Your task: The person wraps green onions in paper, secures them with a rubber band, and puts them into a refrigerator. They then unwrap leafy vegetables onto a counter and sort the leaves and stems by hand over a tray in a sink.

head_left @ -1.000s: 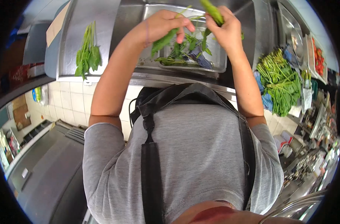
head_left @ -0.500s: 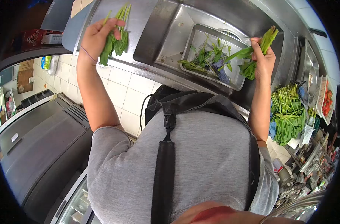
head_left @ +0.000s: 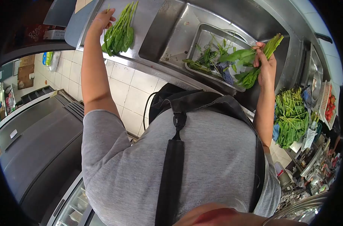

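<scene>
My left hand is at the steel counter, fingers curled round what looks like a single thin green stem. Just right of it, a bunch of leafy greens lies on the counter, stems pointing away from me. My right hand is closed round a bundle of greens above the sink's right side. Broad leaves hang from that bundle toward a metal tray. Loose sprigs and trimmings lie in the tray, with a dark purplish-blue piece among them.
The tray sits in a steel sink. At the right is a large heap of leafy greens, with a white basket of red produce beyond it. A dark-handled tool rests near the wall. A grey appliance stands at the left.
My left hand has let go of the bunch, now on the counter, and moved slightly up and left. My right hand still holds its bundle, now with larger leaves spread over the tray.
</scene>
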{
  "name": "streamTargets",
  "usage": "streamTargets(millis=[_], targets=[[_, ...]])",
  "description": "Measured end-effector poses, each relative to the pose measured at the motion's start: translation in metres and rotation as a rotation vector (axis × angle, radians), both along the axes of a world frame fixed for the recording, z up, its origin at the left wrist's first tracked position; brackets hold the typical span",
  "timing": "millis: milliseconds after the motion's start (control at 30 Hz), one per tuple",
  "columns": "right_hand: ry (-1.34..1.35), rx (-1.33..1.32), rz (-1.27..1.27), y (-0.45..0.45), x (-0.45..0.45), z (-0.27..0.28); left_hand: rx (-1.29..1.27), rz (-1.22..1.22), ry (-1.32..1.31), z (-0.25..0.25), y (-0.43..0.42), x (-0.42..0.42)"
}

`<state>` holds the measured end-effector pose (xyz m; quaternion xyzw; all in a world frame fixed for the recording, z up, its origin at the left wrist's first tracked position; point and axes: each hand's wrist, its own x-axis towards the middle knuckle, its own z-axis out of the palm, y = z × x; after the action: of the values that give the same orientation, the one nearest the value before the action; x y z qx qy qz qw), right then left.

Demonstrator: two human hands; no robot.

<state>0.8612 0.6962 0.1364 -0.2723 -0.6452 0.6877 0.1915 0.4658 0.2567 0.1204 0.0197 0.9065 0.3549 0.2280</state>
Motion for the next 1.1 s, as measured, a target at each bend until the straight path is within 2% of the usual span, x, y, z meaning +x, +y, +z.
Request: streamTargets(millis=[67, 167, 267, 300, 367, 433, 500, 633, 733, 867, 967, 1067, 1100], targets=[[0.023, -0.027, 0.035, -0.008, -0.005, 0.004, -0.024, -0.062, -0.057, -0.009, 0.006, -0.024], [0.010, -0.051, 0.069, -0.016, -0.002, 0.016, -0.388, -0.199, 0.576, -0.048, 0.013, -0.049], [-0.003, -0.082, 0.106, -0.021, -0.001, 0.022, -0.190, -0.270, 0.573, -0.009, 0.081, -0.014], [-0.003, -0.082, 0.127, -0.020, 0.000, 0.018, -0.034, -0.420, 0.674, -0.024, 0.101, -0.015], [0.019, -0.103, 0.151, -0.022, 0.000, 0.018, 0.386, -0.610, 0.383, 0.010, 0.169, 0.070], [0.065, -0.146, 0.157, -0.030, -0.002, 0.026, 0.614, -0.726, 0.125, 0.038, 0.221, 0.154], [0.085, -0.178, 0.154, -0.034, -0.001, 0.028, 0.583, -0.859, 0.156, 0.039, 0.256, 0.201], [0.122, -0.159, 0.112, -0.031, 0.008, 0.029, 0.508, -0.839, 0.091, 0.022, 0.290, 0.230], [0.123, -0.107, 0.079, -0.022, 0.019, 0.030, 0.595, -0.857, -0.169, 0.034, 0.290, 0.227], [0.136, -0.116, 0.015, -0.013, 0.028, 0.024, 0.596, -0.827, -0.282, 0.045, 0.287, 0.225], [0.128, -0.169, 0.004, -0.005, 0.034, 0.024, 0.587, -0.817, -0.303, 0.040, 0.290, 0.223], [0.304, -0.354, 0.027, 0.005, 0.045, 0.017, 0.540, -0.872, -0.133, 0.013, 0.296, 0.222], [0.321, -0.393, 0.037, 0.007, 0.049, 0.016, 0.389, -0.956, 0.168, 0.009, 0.296, 0.227]])
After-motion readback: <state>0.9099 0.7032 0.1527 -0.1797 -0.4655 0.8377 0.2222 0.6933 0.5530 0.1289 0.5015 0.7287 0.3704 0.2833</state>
